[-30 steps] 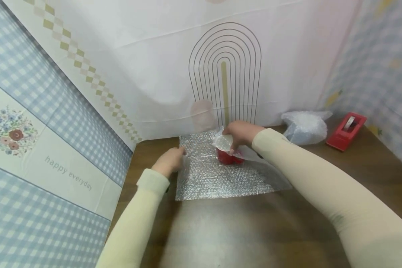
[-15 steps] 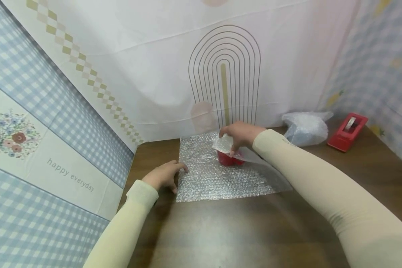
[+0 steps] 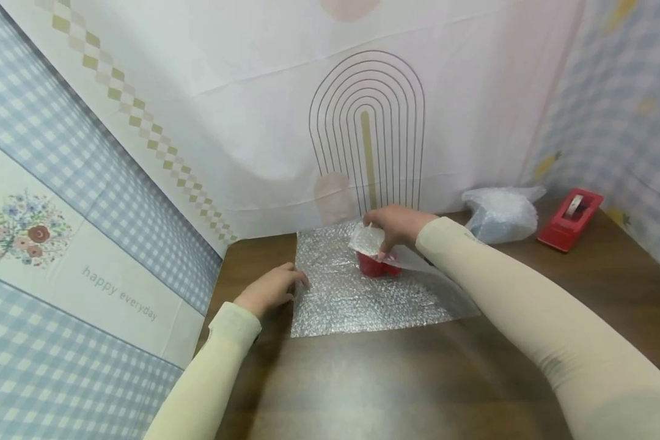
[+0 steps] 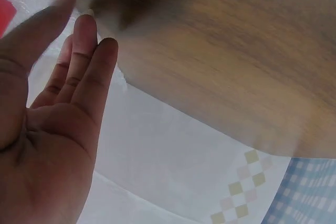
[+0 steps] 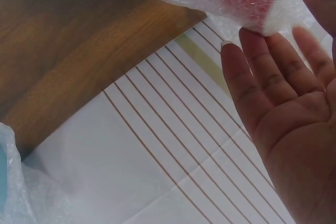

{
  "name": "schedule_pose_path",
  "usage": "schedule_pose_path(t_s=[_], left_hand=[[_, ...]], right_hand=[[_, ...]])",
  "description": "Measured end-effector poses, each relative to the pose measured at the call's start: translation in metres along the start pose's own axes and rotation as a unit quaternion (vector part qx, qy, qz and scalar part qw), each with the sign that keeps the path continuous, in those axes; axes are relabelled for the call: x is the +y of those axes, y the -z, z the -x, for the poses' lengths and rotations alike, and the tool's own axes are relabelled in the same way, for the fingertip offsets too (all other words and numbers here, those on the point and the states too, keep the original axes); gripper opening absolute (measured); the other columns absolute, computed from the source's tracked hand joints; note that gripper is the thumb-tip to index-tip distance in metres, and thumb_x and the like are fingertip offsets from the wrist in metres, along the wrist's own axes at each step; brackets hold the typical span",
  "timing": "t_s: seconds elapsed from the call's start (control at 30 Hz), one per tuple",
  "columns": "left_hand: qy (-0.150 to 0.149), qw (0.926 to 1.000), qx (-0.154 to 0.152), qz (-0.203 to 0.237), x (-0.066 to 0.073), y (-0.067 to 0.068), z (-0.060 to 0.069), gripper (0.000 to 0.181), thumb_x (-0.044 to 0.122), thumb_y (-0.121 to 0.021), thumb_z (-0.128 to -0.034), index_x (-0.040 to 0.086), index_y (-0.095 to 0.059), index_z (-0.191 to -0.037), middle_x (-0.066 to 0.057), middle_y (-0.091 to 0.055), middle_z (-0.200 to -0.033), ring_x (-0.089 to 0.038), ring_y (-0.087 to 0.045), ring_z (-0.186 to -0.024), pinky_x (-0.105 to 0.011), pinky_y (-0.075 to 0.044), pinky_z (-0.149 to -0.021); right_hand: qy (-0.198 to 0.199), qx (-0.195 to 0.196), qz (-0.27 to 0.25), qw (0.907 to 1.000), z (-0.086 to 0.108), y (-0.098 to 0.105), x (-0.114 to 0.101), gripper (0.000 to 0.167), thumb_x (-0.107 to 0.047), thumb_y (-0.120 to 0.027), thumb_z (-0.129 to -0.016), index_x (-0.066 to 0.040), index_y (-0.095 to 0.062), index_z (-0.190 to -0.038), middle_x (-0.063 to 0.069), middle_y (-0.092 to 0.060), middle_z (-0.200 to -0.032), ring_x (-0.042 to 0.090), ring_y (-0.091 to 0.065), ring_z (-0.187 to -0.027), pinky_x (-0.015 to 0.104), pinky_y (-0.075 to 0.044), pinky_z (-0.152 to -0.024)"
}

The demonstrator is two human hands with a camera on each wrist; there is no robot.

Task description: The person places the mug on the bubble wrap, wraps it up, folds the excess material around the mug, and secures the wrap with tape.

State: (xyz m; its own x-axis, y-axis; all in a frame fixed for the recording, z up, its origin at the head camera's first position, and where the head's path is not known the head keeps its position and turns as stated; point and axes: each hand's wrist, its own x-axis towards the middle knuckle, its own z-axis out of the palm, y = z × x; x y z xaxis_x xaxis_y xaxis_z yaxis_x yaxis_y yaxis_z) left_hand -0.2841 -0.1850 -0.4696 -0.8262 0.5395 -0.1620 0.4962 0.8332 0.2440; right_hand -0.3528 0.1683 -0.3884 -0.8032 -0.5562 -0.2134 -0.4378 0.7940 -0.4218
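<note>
A sheet of bubble wrap (image 3: pixel 341 305) lies flat at the back of the table, its right part folded over a red cup (image 3: pixel 370 266). My right hand (image 3: pixel 398 226) grips the cup from above through the folded wrap, thumb and fingers on either side. The red shows through the bubbles in the right wrist view, beyond the fingertips (image 5: pixel 256 43). My left hand (image 3: pixel 272 288) is at the sheet's left edge, palm side partly visible in the left wrist view, fingers (image 4: pixel 94 72) fairly straight. Whether its fingertips touch the sheet is unclear.
To the back right, a bubble-wrapped bundle (image 3: pixel 503 215) with something bluish inside stands beside a red tape dispenser (image 3: pixel 571 220). A patterned cloth (image 3: pixel 264 122) hangs behind the wooden table (image 3: pixel 352 379), with checked cloth on both sides.
My left hand has drawn back from over the sheet's left edge and moved slightly down, its fingers spreading and then coming closer together. The right hand keeps its hold on the wrapped cup.
</note>
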Motion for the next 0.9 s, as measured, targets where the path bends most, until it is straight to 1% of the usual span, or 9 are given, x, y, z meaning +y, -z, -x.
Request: schedule_pose_path(t_s=[0.1,0.2,0.33,0.43,0.5,0.6,0.7,0.8,0.9], left_hand=[[0.010,0.9999,0.006,0.002,0.002,-0.003,-0.002,0.040,0.000,-0.093,-0.0871,0.016,-0.084,-0.123,-0.008,-0.068,-0.117,-0.019,-0.070,-0.096,-0.035,-0.064,-0.088],[0.018,0.9998,0.004,-0.003,0.003,-0.005,-0.002,0.037,0.007,-0.094,-0.0873,0.017,-0.084,-0.121,-0.007,-0.067,-0.117,-0.018,-0.071,-0.097,-0.035,-0.065,-0.088],[0.014,0.9997,0.005,-0.017,0.002,-0.004,-0.002,0.037,0.000,-0.091,-0.0902,0.015,-0.084,-0.123,-0.010,-0.070,-0.129,-0.025,-0.075,-0.110,-0.040,-0.067,-0.097],[-0.004,0.9990,0.014,-0.041,0.003,-0.002,-0.003,0.040,-0.008,-0.089,-0.0895,0.012,-0.085,-0.123,-0.011,-0.073,-0.137,-0.030,-0.076,-0.122,-0.042,-0.067,-0.104],[-0.027,0.9974,0.024,-0.062,0.003,-0.001,-0.004,0.035,-0.009,-0.088,-0.0906,0.011,-0.086,-0.119,-0.011,-0.077,-0.136,-0.030,-0.078,-0.123,-0.041,-0.067,-0.105],[-0.062,0.9927,0.047,-0.092,0.004,-0.002,-0.008,0.026,-0.007,-0.085,-0.0945,0.012,-0.088,-0.112,-0.008,-0.083,-0.129,-0.028,-0.081,-0.119,-0.041,-0.069,-0.102],[-0.075,0.9879,0.071,-0.115,0.005,-0.003,-0.011,0.020,-0.002,-0.083,-0.0980,0.014,-0.088,-0.108,-0.005,-0.085,-0.120,-0.027,-0.084,-0.110,-0.043,-0.070,-0.093],[-0.066,0.9889,0.079,-0.107,0.005,-0.001,-0.012,0.015,0.005,-0.080,-0.1027,0.015,-0.086,-0.112,-0.004,-0.084,-0.119,-0.028,-0.083,-0.106,-0.046,-0.070,-0.089],[-0.074,0.9921,0.084,-0.057,0.004,0.003,-0.015,0.016,0.004,-0.078,-0.1045,0.011,-0.081,-0.119,-0.007,-0.084,-0.122,-0.029,-0.082,-0.110,-0.046,-0.069,-0.095]], right_hand=[[0.001,0.005,0.002,1.0000,0.002,-0.002,0.000,0.087,-0.020,-0.103,-0.081,0.000,-0.061,-0.154,0.027,-0.067,-0.158,0.046,-0.065,-0.147,0.060,-0.053,-0.127],[0.001,0.009,-0.004,1.0000,0.003,-0.005,0.000,0.086,-0.019,-0.103,-0.081,0.003,-0.062,-0.153,0.027,-0.067,-0.158,0.046,-0.065,-0.147,0.059,-0.052,-0.129],[0.005,0.009,-0.010,0.9999,0.002,-0.007,0.001,0.084,-0.016,-0.101,-0.083,0.004,-0.063,-0.155,0.028,-0.065,-0.161,0.047,-0.062,-0.151,0.059,-0.048,-0.132],[0.004,0.007,-0.015,0.9999,0.003,-0.006,0.002,0.085,-0.016,-0.100,-0.084,0.005,-0.061,-0.157,0.028,-0.060,-0.166,0.049,-0.056,-0.157,0.059,-0.043,-0.136],[0.004,0.006,-0.020,0.9998,0.003,-0.006,0.003,0.086,-0.015,-0.100,-0.085,0.005,-0.060,-0.158,0.028,-0.058,-0.168,0.049,-0.054,-0.159,0.059,-0.042,-0.137],[0.005,0.005,-0.024,0.9997,0.003,-0.006,0.007,0.086,-0.016,-0.099,-0.086,0.006,-0.059,-0.159,0.028,-0.057,-0.168,0.049,-0.054,-0.159,0.059,-0.041,-0.137],[0.006,0.007,-0.025,0.9997,0.002,-0.007,0.009,0.085,-0.016,-0.100,-0.086,0.006,-0.060,-0.158,0.029,-0.059,-0.167,0.049,-0.055,-0.158,0.060,-0.042,-0.136],[0.008,0.013,-0.019,0.9997,0.001,-0.008,0.010,0.084,-0.017,-0.101,-0.085,0.004,-0.062,-0.157,0.029,-0.062,-0.162,0.049,-0.057,-0.154,0.060,-0.045,-0.134],[0.005,0.015,-0.022,0.9996,0.000,-0.009,0.011,0.084,-0.018,-0.102,-0.084,0.003,-0.063,-0.156,0.030,-0.064,-0.160,0.049,-0.059,-0.151,0.060,-0.048,-0.132]])
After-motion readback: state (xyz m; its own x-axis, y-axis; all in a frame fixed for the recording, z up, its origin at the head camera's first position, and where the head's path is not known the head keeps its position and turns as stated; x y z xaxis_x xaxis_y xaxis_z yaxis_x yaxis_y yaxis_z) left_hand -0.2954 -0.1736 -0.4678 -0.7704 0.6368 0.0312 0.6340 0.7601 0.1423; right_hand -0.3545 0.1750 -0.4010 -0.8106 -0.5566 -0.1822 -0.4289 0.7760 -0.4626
